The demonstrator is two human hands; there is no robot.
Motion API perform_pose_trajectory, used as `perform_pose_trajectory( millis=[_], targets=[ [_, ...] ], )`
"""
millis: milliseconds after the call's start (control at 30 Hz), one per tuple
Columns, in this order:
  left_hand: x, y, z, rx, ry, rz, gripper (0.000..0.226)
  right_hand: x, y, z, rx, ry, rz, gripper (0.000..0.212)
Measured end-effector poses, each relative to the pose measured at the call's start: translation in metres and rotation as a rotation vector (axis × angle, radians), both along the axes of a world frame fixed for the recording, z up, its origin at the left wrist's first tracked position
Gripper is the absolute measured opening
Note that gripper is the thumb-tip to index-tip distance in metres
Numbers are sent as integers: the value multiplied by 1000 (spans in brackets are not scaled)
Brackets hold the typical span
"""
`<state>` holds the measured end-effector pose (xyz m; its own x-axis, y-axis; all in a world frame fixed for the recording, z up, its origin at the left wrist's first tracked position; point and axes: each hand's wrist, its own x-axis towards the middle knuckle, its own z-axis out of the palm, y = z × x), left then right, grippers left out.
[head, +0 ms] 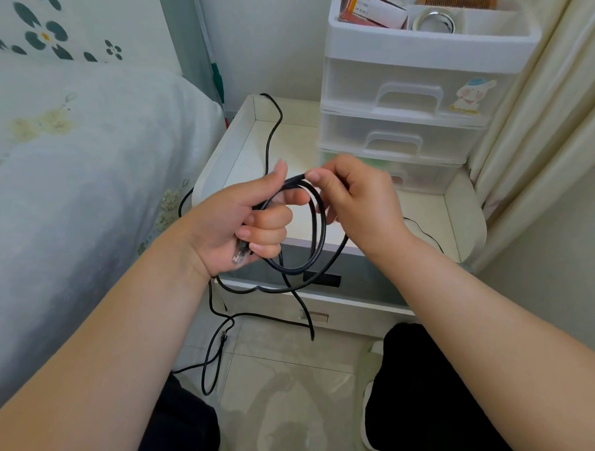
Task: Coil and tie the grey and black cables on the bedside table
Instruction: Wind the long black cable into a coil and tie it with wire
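The left hand [245, 223] grips a few loops of the black cable [318, 222] above the front edge of the surface [425, 209], its fingers [268, 239] curled tight round the strands, with a plug end poking out below the palm. The right hand [354, 200] pinches the top of the loop between thumb and forefinger. The rest of the cable trails over the surface's back left corner and hangs down to the floor [284, 376]. A white drawer unit [411, 104] stands at the back right corner, and the bed [89, 150] lies to the left.
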<state>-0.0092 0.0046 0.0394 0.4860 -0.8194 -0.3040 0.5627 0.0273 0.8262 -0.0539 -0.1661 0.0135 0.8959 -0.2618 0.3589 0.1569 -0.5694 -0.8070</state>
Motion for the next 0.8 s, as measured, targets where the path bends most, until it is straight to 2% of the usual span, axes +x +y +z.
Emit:
perform_pose_trajectory(
  millis=[67, 300, 533, 667, 800],
  targets=[
    [-1, 1, 0, -7, -21, -13, 48, 2, -3, -3, -130, -31, -31, 22],
    [-2, 4, -2, -131, 13, -21, 47, 6, 4, -8, -123, -75, -85, 29],
    [-4, 7, -8, -290, 57, -52, 48, 5, 12, -10, 363, 27, 94, 38],
    [-7, 5, -5, -348, 48, 85, 44, 10, 7, -22, 715, 278, 311, 53],
    [-3, 2, -2, -367, 48, 351, 41, 3, 28, -37, 920, 583, 415, 48]
  ],
)
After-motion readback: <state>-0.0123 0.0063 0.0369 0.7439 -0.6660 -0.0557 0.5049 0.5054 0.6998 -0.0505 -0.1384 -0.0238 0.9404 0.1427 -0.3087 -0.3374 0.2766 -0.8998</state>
